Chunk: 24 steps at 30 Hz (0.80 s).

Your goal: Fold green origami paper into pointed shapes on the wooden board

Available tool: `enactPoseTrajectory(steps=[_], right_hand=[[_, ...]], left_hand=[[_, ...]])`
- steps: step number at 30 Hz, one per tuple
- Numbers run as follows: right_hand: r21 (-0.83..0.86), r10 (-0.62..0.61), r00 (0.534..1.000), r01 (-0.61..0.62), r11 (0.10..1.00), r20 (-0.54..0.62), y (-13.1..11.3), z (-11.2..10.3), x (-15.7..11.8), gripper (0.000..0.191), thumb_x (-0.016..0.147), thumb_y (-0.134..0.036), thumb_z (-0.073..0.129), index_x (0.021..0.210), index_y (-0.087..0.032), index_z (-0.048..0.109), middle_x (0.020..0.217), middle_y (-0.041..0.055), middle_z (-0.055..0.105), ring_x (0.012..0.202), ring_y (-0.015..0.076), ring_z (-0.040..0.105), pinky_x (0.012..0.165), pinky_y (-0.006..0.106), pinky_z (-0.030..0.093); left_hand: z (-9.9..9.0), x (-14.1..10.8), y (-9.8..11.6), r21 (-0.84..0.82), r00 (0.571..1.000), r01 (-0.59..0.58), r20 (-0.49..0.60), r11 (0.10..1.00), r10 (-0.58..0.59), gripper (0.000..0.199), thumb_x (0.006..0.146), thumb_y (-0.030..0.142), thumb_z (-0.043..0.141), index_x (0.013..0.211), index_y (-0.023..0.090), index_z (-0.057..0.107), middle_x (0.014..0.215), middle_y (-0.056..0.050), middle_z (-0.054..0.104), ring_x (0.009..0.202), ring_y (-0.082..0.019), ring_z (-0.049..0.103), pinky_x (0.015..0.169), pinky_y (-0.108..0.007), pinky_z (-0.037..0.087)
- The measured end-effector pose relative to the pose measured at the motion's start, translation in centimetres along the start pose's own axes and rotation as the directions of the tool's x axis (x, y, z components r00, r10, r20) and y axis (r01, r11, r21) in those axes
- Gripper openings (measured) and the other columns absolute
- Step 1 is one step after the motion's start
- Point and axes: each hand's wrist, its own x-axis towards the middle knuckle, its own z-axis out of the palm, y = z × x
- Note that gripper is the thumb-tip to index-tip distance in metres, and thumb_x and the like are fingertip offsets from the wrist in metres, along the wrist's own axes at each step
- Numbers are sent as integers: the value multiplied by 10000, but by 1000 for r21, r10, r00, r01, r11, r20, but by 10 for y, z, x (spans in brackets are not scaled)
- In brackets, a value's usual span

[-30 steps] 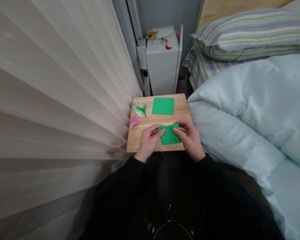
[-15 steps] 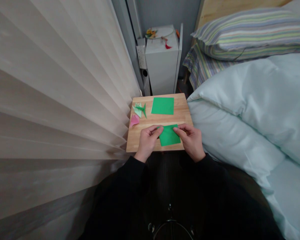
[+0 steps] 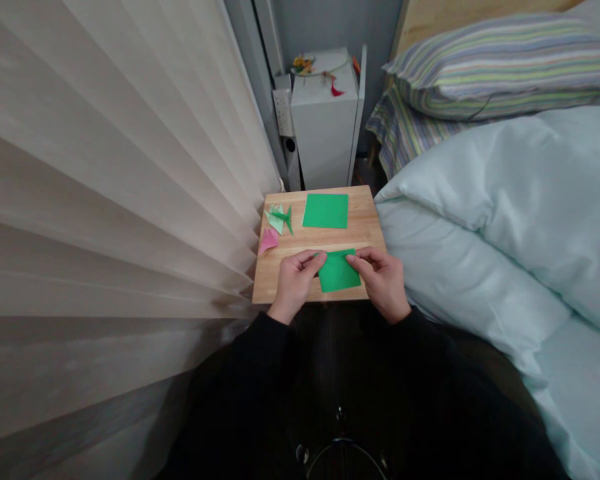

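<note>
Over the front part of a small wooden table point(image 3: 325, 245), a green sheet of paper point(image 3: 339, 273) is held between both hands. My left hand point(image 3: 298, 279) pinches its upper left corner between thumb and fingers. At the upper right corner, my right hand point(image 3: 381, 279) has its thumb on top and fingers behind. Farther back on the tabletop lies another green sheet point(image 3: 325, 211), flat and apart from the hands. Folded paper pieces rest at the table's left side: a pale green one point(image 3: 275, 221), a darker green one point(image 3: 288, 219) and a pink one point(image 3: 269, 241).
A pleated curtain point(image 3: 180, 167) hangs along the table's left edge. The bed with a pale quilt point(image 3: 460, 247) and striped pillow point(image 3: 510, 67) borders the right. Behind the table stands a white cabinet point(image 3: 325, 140) with a red tassel point(image 3: 336, 89) on top.
</note>
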Motion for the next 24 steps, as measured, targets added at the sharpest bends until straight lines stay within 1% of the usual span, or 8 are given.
enactPoseTrajectory(steps=[4, 9, 13, 16, 18, 21, 23, 24], right_hand=[[-9, -14, 1000, 14, 1000, -5, -1, 0, 0, 174, 824, -379, 782, 759, -224, 738, 787, 11, 741, 781, 201, 654, 795, 359, 479], [-25, -47, 999, 47, 999, -11, -1, 0, 0, 175, 832, -375, 779, 757, -225, 731, 784, 5, 735, 787, 199, 657, 791, 353, 474], [-46, -76, 997, 75, 996, -5, 1, -1, 0, 173, 845, -371, 774, 763, -226, 730, 777, 5, 728, 787, 201, 660, 779, 350, 473], [-81, -116, 993, 116, 990, 0, -1, -3, 0, 166, 865, -358, 762, 769, -229, 722, 781, 8, 728, 789, 204, 666, 774, 351, 481], [-133, -176, 983, 180, 975, 43, -4, -5, 1, 163, 885, -347, 747, 774, -231, 716, 789, 14, 729, 793, 209, 670, 776, 357, 488], [-219, -274, 943, 312, 925, 187, -9, -7, 2, 163, 895, -331, 741, 771, -229, 711, 799, 31, 737, 806, 227, 674, 795, 382, 489], [-232, -286, 924, 345, 909, 254, -12, -7, 2, 163, 897, -326, 735, 771, -225, 708, 802, 41, 741, 812, 236, 674, 803, 394, 487], [-225, -270, 925, 333, 916, 268, -13, -6, 2, 160, 897, -327, 731, 777, -223, 708, 806, 44, 741, 815, 238, 674, 803, 394, 489]], left_hand=[[0, 0, 0, -34, 1000, 15, -12, 999, -15, 307, 758, 456, 845, 884, 177, 826, 790, -12, 763, 686, -125, 645, 686, -255, 543], [-1, 2, -3, -81, 996, 5, -83, 997, -12, 271, 709, 417, 888, 842, 191, 819, 801, -15, 775, 702, -125, 666, 730, -268, 565], [-5, 3, -2, -29, 997, -26, -69, 999, 24, 266, 739, 409, 871, 871, 184, 823, 884, -53, 803, 788, -159, 709, 807, -309, 579], [-9, 4, 2, 62, 997, -72, -35, 995, 75, 215, 779, 374, 840, 869, 179, 821, 903, -64, 811, 825, -172, 722, 841, -317, 571], [-11, 4, 4, 158, 994, -111, 34, 981, 107, 171, 797, 338, 817, 846, 174, 814, 885, -65, 809, 824, -179, 724, 829, -315, 567], [-10, 2, 6, 292, 979, -173, 155, 941, 132, 115, 803, 282, 791, 830, 171, 808, 853, -67, 802, 820, -198, 725, 821, -330, 564], [-8, 0, 4, 320, 970, -211, 184, 924, 157, 103, 807, 272, 783, 829, 175, 810, 871, -74, 807, 842, -211, 732, 848, -350, 566], [-7, -1, 3, 307, 969, -221, 177, 925, 173, 105, 807, 278, 783, 826, 177, 811, 881, -75, 809, 850, -215, 735, 858, -355, 567]])
